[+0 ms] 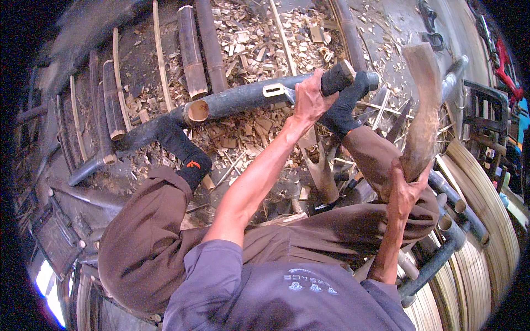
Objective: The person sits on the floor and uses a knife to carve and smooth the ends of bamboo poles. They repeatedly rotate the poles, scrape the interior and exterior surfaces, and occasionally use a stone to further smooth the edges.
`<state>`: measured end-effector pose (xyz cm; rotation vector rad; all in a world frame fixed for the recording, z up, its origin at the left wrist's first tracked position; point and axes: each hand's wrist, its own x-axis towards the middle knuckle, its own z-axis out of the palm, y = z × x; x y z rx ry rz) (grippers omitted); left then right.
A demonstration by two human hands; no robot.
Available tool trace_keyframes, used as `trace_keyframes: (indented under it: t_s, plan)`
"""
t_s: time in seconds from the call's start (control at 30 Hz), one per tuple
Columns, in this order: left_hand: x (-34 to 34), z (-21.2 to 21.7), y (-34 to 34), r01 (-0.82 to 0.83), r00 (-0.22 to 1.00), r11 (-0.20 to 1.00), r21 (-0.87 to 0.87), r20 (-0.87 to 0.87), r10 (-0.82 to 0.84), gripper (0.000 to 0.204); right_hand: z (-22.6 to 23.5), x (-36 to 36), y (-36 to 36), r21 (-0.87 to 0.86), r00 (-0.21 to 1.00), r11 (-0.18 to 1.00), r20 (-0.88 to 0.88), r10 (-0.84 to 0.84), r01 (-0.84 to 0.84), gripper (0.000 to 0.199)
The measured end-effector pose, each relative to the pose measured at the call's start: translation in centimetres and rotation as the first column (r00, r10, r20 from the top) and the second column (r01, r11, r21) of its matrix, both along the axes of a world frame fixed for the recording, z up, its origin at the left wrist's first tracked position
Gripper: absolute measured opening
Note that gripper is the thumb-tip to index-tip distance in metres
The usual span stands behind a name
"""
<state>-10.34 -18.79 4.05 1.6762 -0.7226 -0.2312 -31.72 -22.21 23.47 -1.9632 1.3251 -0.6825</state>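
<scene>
My left hand (311, 98) is closed round a chisel (338, 77) with a dark-wrapped handle and a pale wooden butt. Its metal blade shows beyond my fingers, close to a small rectangular slot (273, 90) with pale edges in a dark bamboo pole (237, 100). My right hand (406, 182) grips the narrow lower end of a wooden club-shaped mallet (424, 105), which stands raised to the right, apart from the chisel. A round cut hole (198, 110) also opens in the pole. My dark-socked feet (187, 157) rest against the pole on either side.
Wood chips (251, 41) cover much of the floor. Several bamboo lengths (191, 52) and thin strips (161, 55) lie beyond the pole. Bundled pale slats (480, 220) and dark bamboo pieces (441, 243) sit to my right. A split bamboo piece (320, 171) lies between my legs.
</scene>
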Motion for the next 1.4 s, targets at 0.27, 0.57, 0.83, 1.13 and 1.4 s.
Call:
trace_keyframes:
  t_s: [0.27,0.57,0.83,1.13,1.4]
  plan:
    - [1.0,1.7,0.6,-0.015,0.982,1.0,-0.023,-0.187,0.011,0.034,-0.9,4.7,-2.2,0.013,0.954,0.985,0.248,-0.168,0.17,0.043]
    - [1.0,0.3,0.9,0.011,0.993,0.99,0.143,-0.116,0.006,0.039,-4.3,8.3,-3.0,0.178,0.979,0.97,0.147,0.142,-0.168,0.048]
    - [1.4,-1.1,2.0,0.107,0.986,0.97,0.217,-0.145,-0.076,0.042,-9.4,6.4,-0.6,0.255,0.972,0.938,0.076,0.222,-0.235,0.056]
    - [8.8,12.2,10.6,-0.147,0.852,0.966,-0.21,-0.524,0.016,0.021,-6.2,8.8,0.3,0.092,0.949,0.946,0.072,0.306,-0.311,0.072]
    - [6.5,1.1,15.5,-0.294,0.625,0.854,-0.429,-0.762,-0.167,0.033,-1.3,16.6,4.5,-0.192,0.777,0.788,0.146,0.612,-0.585,0.073]
